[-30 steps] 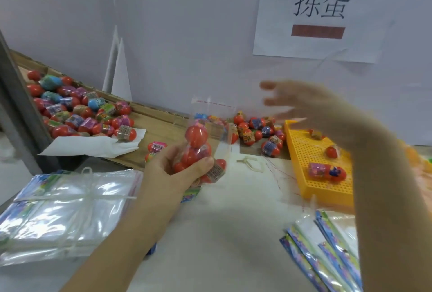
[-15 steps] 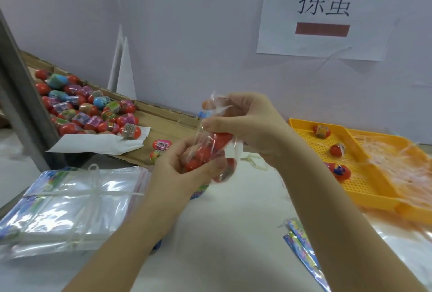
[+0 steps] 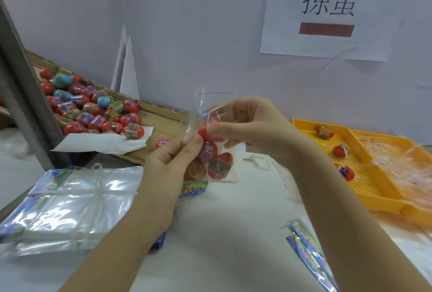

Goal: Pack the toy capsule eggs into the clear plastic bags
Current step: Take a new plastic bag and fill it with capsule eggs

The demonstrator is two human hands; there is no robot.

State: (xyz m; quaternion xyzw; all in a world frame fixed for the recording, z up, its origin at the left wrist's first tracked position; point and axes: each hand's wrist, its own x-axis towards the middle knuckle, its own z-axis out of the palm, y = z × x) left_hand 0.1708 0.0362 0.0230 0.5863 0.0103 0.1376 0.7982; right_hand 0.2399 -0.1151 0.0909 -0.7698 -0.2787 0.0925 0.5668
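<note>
White table (image 3: 222,233) w/ loose egg pile (image 3: 93,109) back-left. We hold clear bag (image 3: 198,114) over it, eggs (image 3: 218,166) inside: left hand (image 3: 173,163) pinches its side, right hand (image 3: 247,128) fingers clamp its neck. Closing step prob.; next needs mouth sealed.

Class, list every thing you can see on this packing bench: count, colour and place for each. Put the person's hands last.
Clear bag: one, centre, in both hands.
Bagged eggs: several, red, inside it.
Loose eggs: many, red and mixed, on cardboard tray, left.
Tray eggs: three, red, in yellow tray, right.
Bag bundle: one, clear, tied, lower left.
Printed packets: several, blue-edged, lower right.
Wall sign: one, white, upper right.
Left hand: one, grips the bag's side.
Right hand: one, pinches the bag's neck.
</note>
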